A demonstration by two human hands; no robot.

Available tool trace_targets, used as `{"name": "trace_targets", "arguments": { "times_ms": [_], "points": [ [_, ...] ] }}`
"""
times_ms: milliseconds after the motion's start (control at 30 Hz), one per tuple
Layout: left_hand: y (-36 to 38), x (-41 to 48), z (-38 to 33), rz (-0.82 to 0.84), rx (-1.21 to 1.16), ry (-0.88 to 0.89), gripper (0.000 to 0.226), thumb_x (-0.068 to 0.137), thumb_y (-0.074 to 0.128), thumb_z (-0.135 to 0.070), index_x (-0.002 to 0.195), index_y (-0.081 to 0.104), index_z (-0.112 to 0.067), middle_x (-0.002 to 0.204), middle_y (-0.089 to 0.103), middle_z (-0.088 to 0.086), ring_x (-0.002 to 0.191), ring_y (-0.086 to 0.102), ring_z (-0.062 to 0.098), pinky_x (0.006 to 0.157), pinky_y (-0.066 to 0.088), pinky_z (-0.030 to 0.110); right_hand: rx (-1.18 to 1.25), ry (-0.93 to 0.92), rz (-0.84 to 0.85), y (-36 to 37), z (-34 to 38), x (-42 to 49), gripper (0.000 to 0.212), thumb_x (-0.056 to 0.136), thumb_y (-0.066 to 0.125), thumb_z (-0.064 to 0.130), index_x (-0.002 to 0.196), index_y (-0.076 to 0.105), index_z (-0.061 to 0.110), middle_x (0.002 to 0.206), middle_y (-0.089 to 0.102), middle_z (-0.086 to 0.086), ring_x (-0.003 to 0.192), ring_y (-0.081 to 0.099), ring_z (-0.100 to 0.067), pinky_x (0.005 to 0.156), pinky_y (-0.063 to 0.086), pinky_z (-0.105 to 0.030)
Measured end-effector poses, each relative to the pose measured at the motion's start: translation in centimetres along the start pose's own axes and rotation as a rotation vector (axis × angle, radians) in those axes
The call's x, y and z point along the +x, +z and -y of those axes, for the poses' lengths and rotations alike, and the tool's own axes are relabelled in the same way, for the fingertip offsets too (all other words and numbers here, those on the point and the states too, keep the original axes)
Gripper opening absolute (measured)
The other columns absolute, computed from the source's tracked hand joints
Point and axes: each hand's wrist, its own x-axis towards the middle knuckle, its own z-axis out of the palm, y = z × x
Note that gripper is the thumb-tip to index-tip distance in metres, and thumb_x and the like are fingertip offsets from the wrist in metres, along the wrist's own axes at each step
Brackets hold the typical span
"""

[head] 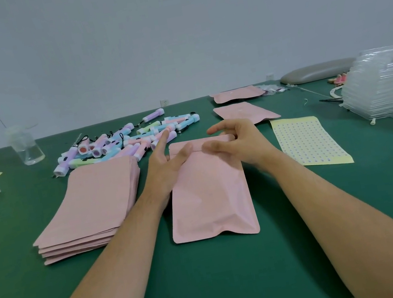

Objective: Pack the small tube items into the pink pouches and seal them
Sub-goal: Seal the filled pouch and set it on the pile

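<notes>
- The table (308, 221) gives a flat, firm base, so keep the work pressed down on it rather than lifted.
- The stack (89, 202) of empty pouches lies just left; keep the left wrist clear of it so it does not slide.
- The pouch (210, 198) lies flat at the centre, mouth away from the person. Its body puffs a little, so a tube is probably inside, though none shows. Push air out toward the mouth before closing.
- The sheet (307, 142) of stickers waits just right, likely for fixing the flap.
- The left hand (164, 165) pinches the top-left corner, thumb across the band.
- The right hand (236, 141) pinches the top edge, fingers curled over it, thumb in front. Run both thumbs outward along the band with even pressure, keeping the edges square.
- The tubes (121, 146) lie heaped behind, near the left fingertips; avoid knocking them.
</notes>
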Motion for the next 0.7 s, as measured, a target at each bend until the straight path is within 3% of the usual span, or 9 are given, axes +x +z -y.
{"name": "trace_targets", "arguments": {
  "times_ms": [67,133,233,300,333,433,500,567,700],
  "points": [
    [0.0,0.0,0.0,-0.006,0.019,0.007,0.077,0.092,0.078,-0.042,0.159,0.041,-0.037,0.148,0.045,-0.02,0.117,0.057,-0.016,0.097,0.053,0.017,0.099,0.103,-0.033,-0.9,0.6,0.3,0.033,0.088,0.072,0.056,0.101,0.075,0.026,0.086,0.078,-0.001,0.079,0.069,-0.01,0.08,0.056,-0.033],
    [0.0,-0.2,-0.2,-0.005,0.013,-0.002,0.071,0.093,0.078,-0.043,0.157,0.045,-0.039,0.138,0.05,-0.02,0.125,0.057,0.001,0.113,0.049,0.034,0.116,0.192,-0.237,-2.5,1.0,0.8,0.049,0.096,0.048,0.063,0.102,0.072,0.021,0.088,0.079,-0.002,0.093,0.072,-0.017,0.093,0.053,-0.046],
    [0.1,-0.5,-0.3,0.027,0.006,0.0,0.068,0.094,0.076,-0.044,0.156,0.048,-0.034,0.139,0.055,-0.018,0.135,0.051,0.007,0.122,0.039,0.042,-0.707,0.376,-0.445,-5.8,-0.7,1.0,0.077,0.092,0.019,0.076,0.114,0.069,0.021,0.129,0.064,-0.017,0.145,0.036,-0.036,0.116,0.016,-0.068],
    [0.3,-0.5,-0.4,0.026,0.023,0.008,0.068,0.095,0.075,-0.046,0.156,0.048,-0.031,0.158,0.047,-0.015,0.146,0.045,0.012,0.123,0.039,0.044,-1.044,0.614,-0.318,-7.7,-1.4,0.1,0.102,0.085,0.003,0.088,0.149,0.049,0.024,0.161,0.031,-0.026,0.156,0.001,-0.046,0.111,-0.014,-0.077],
    [0.3,-0.5,-0.5,0.024,0.028,0.003,0.068,0.095,0.075,-0.047,0.156,0.049,-0.031,0.16,0.046,-0.013,0.146,0.046,0.014,0.121,0.04,0.044,-1.059,0.692,-0.266,-8.5,-1.6,-0.2,0.109,0.081,-0.002,0.091,0.157,0.037,0.024,0.165,0.024,-0.026,0.155,0.0,-0.049,0.11,-0.017,-0.077],
    [0.4,-0.4,-0.5,0.005,0.031,-0.021,0.066,0.094,0.075,-0.046,0.154,0.051,-0.03,0.155,0.053,-0.007,0.139,0.055,0.02,0.117,0.046,0.045,-0.988,0.735,-0.243,-9.4,-1.7,-0.5,0.109,0.082,-0.003,0.091,0.162,0.026,0.023,0.161,0.037,-0.021,0.149,0.03,-0.048,0.114,-0.008,-0.076],
    [0.3,-0.4,-0.6,-0.002,0.035,-0.032,0.064,0.094,0.075,-0.047,0.152,0.053,-0.03,0.149,0.058,-0.004,0.13,0.061,0.02,0.112,0.05,0.046,-0.923,0.609,-0.321,-9.0,-1.5,-0.2,0.102,0.088,0.004,0.087,0.157,0.033,0.017,0.151,0.049,-0.02,0.138,0.045,-0.045,0.114,0.018,-0.071],
    [0.3,-0.5,-0.7,-0.007,0.042,-0.041,0.063,0.093,0.076,-0.047,0.151,0.054,-0.03,0.148,0.057,-0.005,0.129,0.061,0.02,0.112,0.051,0.045,-0.776,0.448,-0.396,-8.2,-0.9,-0.2,0.09,0.094,0.015,0.082,0.15,0.04,0.015,0.142,0.055,-0.02,0.128,0.052,-0.043,0.099,0.038,-0.055],
    [0.3,-0.5,-0.7,-0.041,0.053,-0.038,0.059,0.094,0.076,-0.044,0.148,0.057,-0.029,0.15,0.055,-0.006,0.131,0.058,0.016,0.112,0.05,0.041,-0.584,0.202,-0.374,-8.0,0.0,-0.3,0.047,0.106,0.037,0.049,0.137,0.056,0.02,0.132,0.063,-0.012,0.109,0.058,-0.029,0.088,0.044,-0.041]
  ]
}}
